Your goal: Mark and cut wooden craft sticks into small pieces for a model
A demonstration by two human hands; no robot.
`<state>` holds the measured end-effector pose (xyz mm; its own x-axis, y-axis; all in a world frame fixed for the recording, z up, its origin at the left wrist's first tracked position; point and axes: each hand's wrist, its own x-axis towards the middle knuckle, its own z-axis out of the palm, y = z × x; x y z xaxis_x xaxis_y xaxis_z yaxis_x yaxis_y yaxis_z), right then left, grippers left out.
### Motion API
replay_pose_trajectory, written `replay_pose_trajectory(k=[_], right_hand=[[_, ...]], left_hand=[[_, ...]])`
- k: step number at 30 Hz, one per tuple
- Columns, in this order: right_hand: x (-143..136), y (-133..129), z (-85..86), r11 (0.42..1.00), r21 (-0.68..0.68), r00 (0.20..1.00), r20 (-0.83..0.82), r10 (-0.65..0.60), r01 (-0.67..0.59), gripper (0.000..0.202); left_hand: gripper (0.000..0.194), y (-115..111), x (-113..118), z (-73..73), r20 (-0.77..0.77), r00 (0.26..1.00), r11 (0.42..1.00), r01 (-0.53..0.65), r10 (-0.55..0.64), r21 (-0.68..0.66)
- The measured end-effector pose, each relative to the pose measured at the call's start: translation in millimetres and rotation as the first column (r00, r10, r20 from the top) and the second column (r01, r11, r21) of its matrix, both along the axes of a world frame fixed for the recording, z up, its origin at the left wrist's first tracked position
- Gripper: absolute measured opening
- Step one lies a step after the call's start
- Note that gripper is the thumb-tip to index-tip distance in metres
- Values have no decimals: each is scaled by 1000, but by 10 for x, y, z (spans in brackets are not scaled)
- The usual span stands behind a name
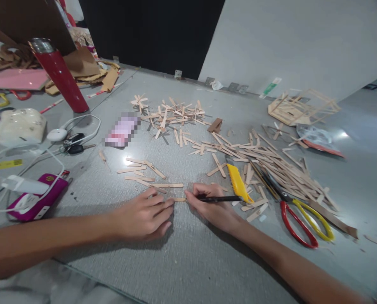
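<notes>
My right hand (212,206) grips a black pen (222,198), its tip end pointing left. A small wooden craft stick (179,199) lies flat on the table between my hands. At its left end, the bent fingers of my left hand (150,214) press down and hide part of it. My right fingertips are at its right end. Just beyond my left hand several loose craft sticks (168,185) lie scattered. A yellow utility knife (238,179) rests right beside my right hand, near scissors (298,215) with one red and one yellow handle.
A large pile of craft sticks (271,158) spreads to the right; crossed sticks (176,112) stand further back. A stick frame (302,107) sits at the far right. On the left are a red bottle (60,76), a phone (122,131), keys (76,147), cables and a purple case (53,181).
</notes>
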<state>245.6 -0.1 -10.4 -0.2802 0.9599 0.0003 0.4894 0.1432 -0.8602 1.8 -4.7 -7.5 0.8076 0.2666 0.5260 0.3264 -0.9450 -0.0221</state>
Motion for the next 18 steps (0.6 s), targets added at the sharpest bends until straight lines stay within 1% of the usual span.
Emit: replay_pose_trajectory(k=[8, 14, 18], right_hand=[[27, 8, 4, 1000, 1, 998, 68, 5, -5, 41], [25, 12, 20, 1000, -25, 999, 49, 8, -6, 41], [48, 3, -15, 998, -59, 1000, 21, -18, 19, 42]], left_hand=[[28, 2, -3, 3, 28, 1000, 1000, 5, -6, 14], [28, 4, -5, -3, 19, 1000, 1000, 1, -1, 8], [27, 5, -4, -11, 28, 1000, 1000, -1, 1, 5]])
